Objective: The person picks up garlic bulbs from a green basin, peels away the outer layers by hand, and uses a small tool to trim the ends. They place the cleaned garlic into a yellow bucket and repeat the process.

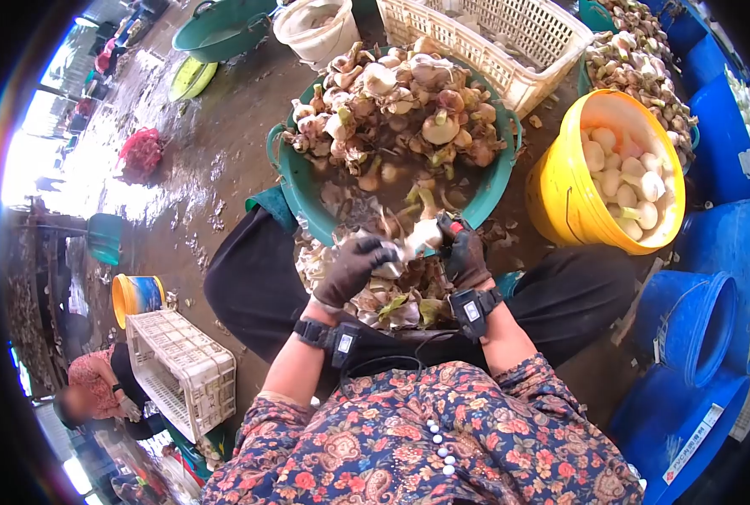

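Between my two dark-gloved hands is a pale garlic bulb point(425, 235), its stem pointing away from me. My right hand point(466, 252) is closed with its fingertips against the bulb, and a small red item point(456, 227) shows at its fingers, too small to name. On the other side, my left hand point(354, 268) is closed on a pale strip that looks like garlic skin point(393, 268). Both hands are over the near rim of a green tub point(497, 189) heaped with unpeeled garlic point(408, 97). Loose peelings point(383, 305) lie in front of my lap.
At right stands a yellow bucket point(552, 198) of peeled bulbs, near blue barrels point(686, 324). Behind the tub are a cream crate point(509, 63) and a white bucket point(316, 34). A person point(97, 383) sits at lower left by another crate point(185, 370). The floor point(215, 135) is wet.
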### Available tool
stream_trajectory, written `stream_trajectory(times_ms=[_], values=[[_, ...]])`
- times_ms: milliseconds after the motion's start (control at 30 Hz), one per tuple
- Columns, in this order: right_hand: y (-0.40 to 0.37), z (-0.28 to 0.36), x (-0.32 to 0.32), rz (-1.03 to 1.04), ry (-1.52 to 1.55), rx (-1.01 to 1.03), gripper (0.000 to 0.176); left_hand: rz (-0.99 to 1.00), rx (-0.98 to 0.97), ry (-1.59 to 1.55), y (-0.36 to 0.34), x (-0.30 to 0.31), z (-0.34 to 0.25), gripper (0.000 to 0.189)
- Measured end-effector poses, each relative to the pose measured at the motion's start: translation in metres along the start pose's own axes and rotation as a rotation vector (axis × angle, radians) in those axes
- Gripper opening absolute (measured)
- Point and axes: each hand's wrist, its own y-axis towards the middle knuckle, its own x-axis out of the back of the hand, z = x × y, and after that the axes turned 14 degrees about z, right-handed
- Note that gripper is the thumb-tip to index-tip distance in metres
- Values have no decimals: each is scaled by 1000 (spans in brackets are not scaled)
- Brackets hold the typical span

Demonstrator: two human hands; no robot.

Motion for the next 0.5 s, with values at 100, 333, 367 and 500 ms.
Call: stream_trajectory(times_ms=[100,333,367,500], values=[[7,-2,14,-8,46,-33,24,288,240,268,-21,-16,-23,21],[6,-5,10,-1,107,22,26,-107,240,683,-1,-4,-10,49],[6,-6,11,44,-51,3,25,-167,52,484,14,-10,-12,43],[12,-21,16,12,-359,10,22,-94,47,18,47,-15,-7,27]])
